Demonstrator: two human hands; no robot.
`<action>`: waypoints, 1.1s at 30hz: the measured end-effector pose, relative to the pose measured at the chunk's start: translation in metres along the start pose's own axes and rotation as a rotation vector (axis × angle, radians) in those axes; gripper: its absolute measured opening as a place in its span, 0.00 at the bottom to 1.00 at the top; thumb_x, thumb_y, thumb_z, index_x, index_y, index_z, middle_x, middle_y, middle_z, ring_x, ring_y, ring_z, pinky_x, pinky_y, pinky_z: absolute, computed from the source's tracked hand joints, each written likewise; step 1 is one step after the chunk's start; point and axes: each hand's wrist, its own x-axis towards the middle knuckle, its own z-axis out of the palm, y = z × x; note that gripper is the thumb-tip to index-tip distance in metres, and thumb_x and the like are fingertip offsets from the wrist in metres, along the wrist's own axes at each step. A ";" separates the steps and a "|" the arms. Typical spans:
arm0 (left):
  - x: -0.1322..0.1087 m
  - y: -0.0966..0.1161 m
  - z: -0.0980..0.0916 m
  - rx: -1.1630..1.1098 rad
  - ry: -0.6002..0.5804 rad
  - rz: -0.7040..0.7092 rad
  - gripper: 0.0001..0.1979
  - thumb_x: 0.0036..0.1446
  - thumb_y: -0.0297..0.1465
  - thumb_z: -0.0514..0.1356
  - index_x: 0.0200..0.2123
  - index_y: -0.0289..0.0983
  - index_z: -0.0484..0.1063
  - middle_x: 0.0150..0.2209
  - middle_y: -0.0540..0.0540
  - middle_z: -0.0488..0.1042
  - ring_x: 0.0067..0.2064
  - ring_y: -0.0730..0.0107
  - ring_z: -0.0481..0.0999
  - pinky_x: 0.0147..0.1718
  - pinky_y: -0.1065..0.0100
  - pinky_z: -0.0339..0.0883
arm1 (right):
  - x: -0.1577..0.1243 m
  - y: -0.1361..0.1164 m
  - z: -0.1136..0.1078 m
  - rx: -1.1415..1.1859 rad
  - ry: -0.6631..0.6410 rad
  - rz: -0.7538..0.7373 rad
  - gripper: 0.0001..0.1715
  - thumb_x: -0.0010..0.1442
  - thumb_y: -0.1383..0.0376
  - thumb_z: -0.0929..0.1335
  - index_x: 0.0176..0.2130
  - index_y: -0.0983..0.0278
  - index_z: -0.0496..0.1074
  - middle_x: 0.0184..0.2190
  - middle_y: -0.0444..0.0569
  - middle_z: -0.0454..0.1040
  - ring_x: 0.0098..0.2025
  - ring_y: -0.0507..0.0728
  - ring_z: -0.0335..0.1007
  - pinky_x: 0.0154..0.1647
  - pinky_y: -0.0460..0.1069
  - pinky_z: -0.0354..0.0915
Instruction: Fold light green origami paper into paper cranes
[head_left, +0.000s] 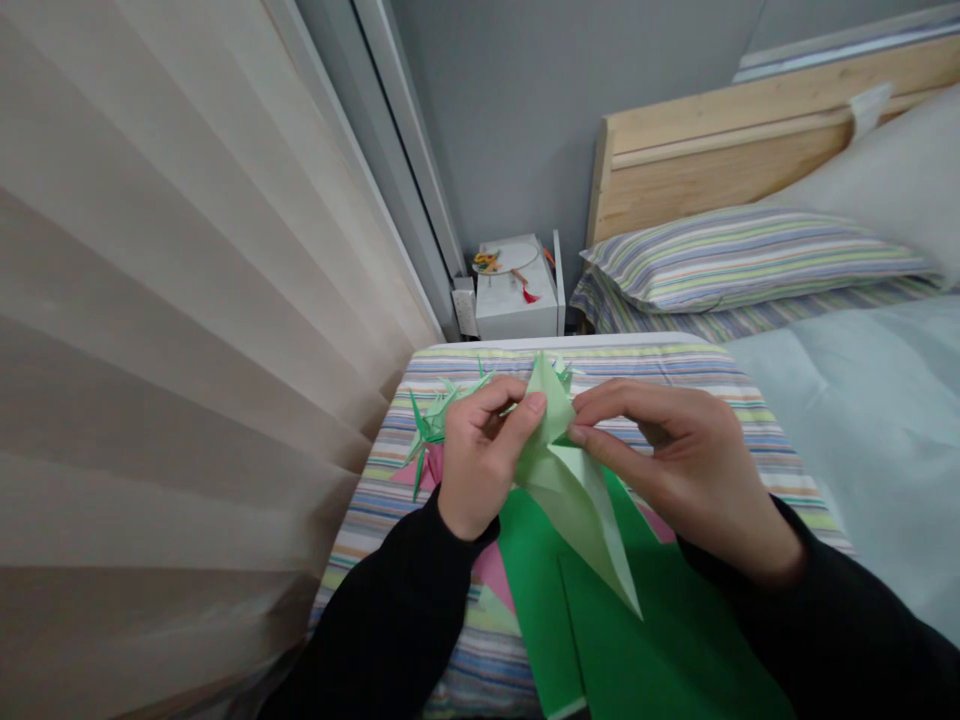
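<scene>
A light green sheet of origami paper [574,490], partly folded to a point at its top, is held up between both hands. My left hand [491,450] pinches its upper left edge between thumb and fingers. On the other side, my right hand [664,450] has thumb and fingertips closed on the right edge near a crease. The paper's long lower corner hangs down to the right over dark green paper sheets [622,620]. Beyond my left hand lie several folded green paper pieces with thin points [429,420], some partly hidden by the hand.
A striped cloth [367,560] covers the table. Pink paper [495,578] shows beside the green sheets. Past the table stands a white cabinet [517,318] with a round hoop and a red tassel [530,297]. A curtain [187,400] hangs left; a bed [862,400] stands right.
</scene>
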 end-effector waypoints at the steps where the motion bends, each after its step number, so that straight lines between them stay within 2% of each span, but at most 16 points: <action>1: -0.001 -0.001 -0.001 -0.036 -0.033 -0.001 0.12 0.63 0.37 0.63 0.30 0.37 0.77 0.28 0.48 0.72 0.31 0.68 0.69 0.32 0.67 0.62 | 0.000 0.000 0.000 0.045 0.011 0.045 0.06 0.62 0.70 0.72 0.33 0.60 0.78 0.34 0.45 0.82 0.40 0.57 0.79 0.45 0.52 0.72; 3: -0.002 -0.002 -0.002 -0.132 -0.113 0.002 0.09 0.62 0.37 0.64 0.37 0.38 0.80 0.34 0.45 0.77 0.37 0.64 0.73 0.35 0.66 0.65 | 0.001 0.000 0.000 0.125 0.028 0.137 0.06 0.60 0.69 0.72 0.31 0.61 0.77 0.32 0.45 0.81 0.38 0.57 0.79 0.43 0.51 0.73; 5: -0.003 -0.002 -0.003 -0.186 -0.187 -0.012 0.12 0.60 0.37 0.66 0.44 0.38 0.80 0.39 0.43 0.79 0.41 0.61 0.76 0.37 0.66 0.67 | 0.002 0.000 -0.001 0.177 0.030 0.217 0.06 0.58 0.69 0.73 0.29 0.61 0.77 0.30 0.45 0.80 0.35 0.56 0.78 0.40 0.50 0.73; 8: -0.001 -0.001 -0.002 -0.165 -0.229 -0.059 0.15 0.55 0.37 0.70 0.45 0.37 0.80 0.40 0.42 0.80 0.43 0.59 0.78 0.39 0.66 0.70 | 0.005 0.002 -0.001 0.209 0.015 0.280 0.05 0.56 0.70 0.73 0.28 0.61 0.75 0.28 0.44 0.79 0.32 0.54 0.77 0.37 0.48 0.73; 12: 0.003 -0.003 0.000 -0.109 -0.172 -0.094 0.13 0.53 0.36 0.72 0.39 0.36 0.81 0.39 0.43 0.81 0.42 0.60 0.79 0.40 0.66 0.71 | 0.005 0.006 0.000 0.222 -0.010 0.270 0.05 0.54 0.70 0.73 0.30 0.61 0.74 0.29 0.44 0.79 0.33 0.55 0.78 0.38 0.49 0.74; 17: 0.005 -0.006 0.001 -0.117 -0.077 -0.148 0.12 0.50 0.35 0.74 0.36 0.35 0.81 0.35 0.44 0.81 0.36 0.65 0.79 0.36 0.68 0.72 | 0.002 0.005 0.001 0.198 0.014 0.237 0.03 0.60 0.68 0.71 0.37 0.61 0.73 0.33 0.46 0.79 0.36 0.55 0.79 0.39 0.49 0.74; 21: 0.006 -0.003 0.001 -0.126 -0.023 -0.140 0.12 0.48 0.34 0.75 0.33 0.35 0.80 0.33 0.46 0.80 0.34 0.67 0.77 0.34 0.69 0.71 | 0.002 0.001 0.000 0.097 -0.065 0.178 0.02 0.62 0.66 0.71 0.38 0.62 0.74 0.36 0.47 0.80 0.40 0.56 0.78 0.43 0.50 0.73; 24: 0.005 -0.002 0.001 -0.146 -0.023 -0.158 0.11 0.49 0.35 0.74 0.31 0.36 0.79 0.31 0.47 0.80 0.33 0.69 0.75 0.32 0.70 0.69 | 0.004 0.000 0.000 -0.010 -0.086 0.145 0.04 0.63 0.67 0.70 0.34 0.62 0.75 0.33 0.45 0.80 0.37 0.55 0.77 0.42 0.49 0.71; 29: 0.004 -0.005 -0.001 -0.188 -0.074 -0.172 0.11 0.53 0.39 0.72 0.31 0.37 0.80 0.32 0.46 0.80 0.31 0.70 0.73 0.29 0.70 0.65 | 0.004 0.002 -0.001 -0.045 -0.086 0.129 0.06 0.65 0.67 0.70 0.34 0.62 0.76 0.31 0.44 0.80 0.35 0.54 0.76 0.40 0.48 0.69; 33: 0.005 -0.004 -0.001 -0.153 -0.027 -0.145 0.09 0.53 0.37 0.72 0.33 0.37 0.81 0.31 0.48 0.79 0.30 0.72 0.71 0.29 0.71 0.64 | 0.003 0.004 0.000 -0.049 -0.111 0.128 0.07 0.65 0.68 0.69 0.34 0.63 0.76 0.31 0.43 0.80 0.36 0.53 0.76 0.40 0.47 0.68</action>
